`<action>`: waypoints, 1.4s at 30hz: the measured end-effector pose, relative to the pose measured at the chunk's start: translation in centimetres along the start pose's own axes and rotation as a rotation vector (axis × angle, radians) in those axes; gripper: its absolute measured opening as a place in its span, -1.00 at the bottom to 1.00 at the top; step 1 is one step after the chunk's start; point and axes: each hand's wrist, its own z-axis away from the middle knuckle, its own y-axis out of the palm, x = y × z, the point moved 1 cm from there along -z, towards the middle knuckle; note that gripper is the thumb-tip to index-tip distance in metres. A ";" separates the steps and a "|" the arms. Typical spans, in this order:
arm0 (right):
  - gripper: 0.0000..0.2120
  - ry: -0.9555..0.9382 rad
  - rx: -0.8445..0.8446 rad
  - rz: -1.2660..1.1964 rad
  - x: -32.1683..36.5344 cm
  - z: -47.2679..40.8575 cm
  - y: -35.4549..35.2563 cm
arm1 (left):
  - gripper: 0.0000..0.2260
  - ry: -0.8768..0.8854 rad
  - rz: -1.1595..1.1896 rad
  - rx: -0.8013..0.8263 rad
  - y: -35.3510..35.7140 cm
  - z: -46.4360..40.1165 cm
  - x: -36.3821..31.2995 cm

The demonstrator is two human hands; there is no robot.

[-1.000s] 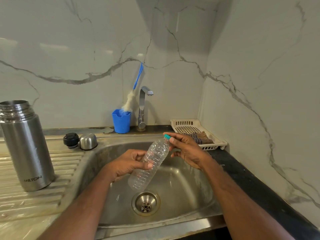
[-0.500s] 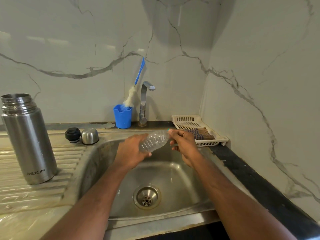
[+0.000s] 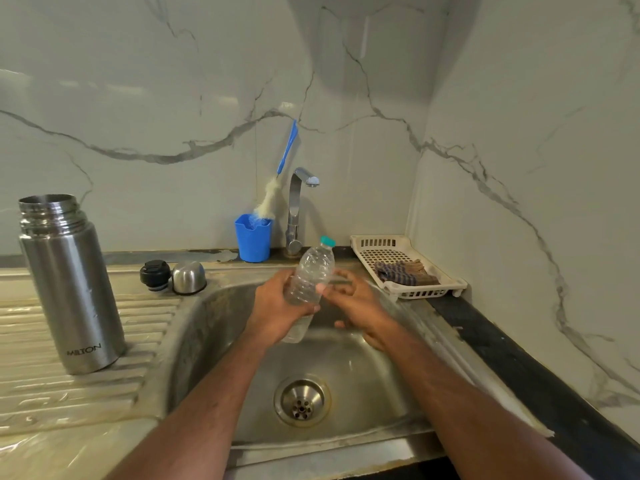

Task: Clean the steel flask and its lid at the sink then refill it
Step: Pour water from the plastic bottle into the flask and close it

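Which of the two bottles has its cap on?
The clear plastic bottle in the left hand, with its teal cap; the steel flask on the drainboard stands open.

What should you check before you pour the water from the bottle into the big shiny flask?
1. Flask open on top: ok, lid off.
2. Flask standing upright beside the sink: ok.
3. Bottle held firmly: ok, left hand grips it.
4. Bottle cap off: not ok, still on.
5. Right hand free to unscrew the cap: ok, holds nothing.
6. Water in bottle: cannot tell.
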 end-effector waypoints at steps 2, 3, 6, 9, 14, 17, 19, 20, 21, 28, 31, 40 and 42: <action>-0.42 -0.024 0.056 0.052 -0.1 0.0 0.5 | -0.32 0.019 0.007 0.033 0.1 -0.3 -0.1; -0.43 -0.035 0.051 0.058 0.1 -0.1 0.7 | -0.31 0.025 -0.005 0.046 0.1 -0.5 -0.2; -0.50 -0.091 -0.058 0.072 1.0 -1.3 0.8 | -0.19 0.024 -0.064 0.116 -0.2 -1.7 -0.6; -0.57 -0.194 -0.238 0.163 2.3 -3.9 -0.2 | -0.18 0.019 -0.149 0.152 -1.2 -3.8 -0.5; -0.40 -0.253 -0.374 0.393 4.3 -9.3 -1.5 | -0.61 0.032 -0.319 0.115 -3.3 -7.7 -0.2; -0.34 -0.242 -0.409 0.387 4.7 -12.5 -1.5 | -0.66 0.035 -0.365 0.129 -3.7 -9.2 0.0; -0.32 -0.224 -0.427 0.400 4.6 -14.2 -1.3 | -0.69 0.037 -0.385 0.145 -3.7 -9.9 0.1; -0.34 -0.214 -0.434 0.410 4.6 -14.9 -1.2 | -0.70 0.041 -0.398 0.157 -3.6 -10.1 0.3; -0.36 -0.206 -0.437 0.420 4.6 -15.5 -1.1 | -0.70 0.047 -0.411 0.167 -3.7 -10.2 0.5; -0.41 -0.193 -0.429 0.431 4.9 -18.2 -0.3 | -0.69 0.062 -0.489 0.195 -4.5 -11.1 1.8; -0.41 -0.175 -0.432 0.437 5.1 -18.8 0.1 | -0.69 0.056 -0.510 0.196 -4.9 -11.5 2.3; -0.31 -0.152 -0.421 0.434 4.2 -18.5 0.5 | -0.74 0.068 -0.530 0.195 -5.6 -11.3 2.6; -0.28 -0.139 -0.414 0.435 4.1 -18.2 0.5 | -0.75 0.074 -0.531 0.199 -5.8 -11.2 2.4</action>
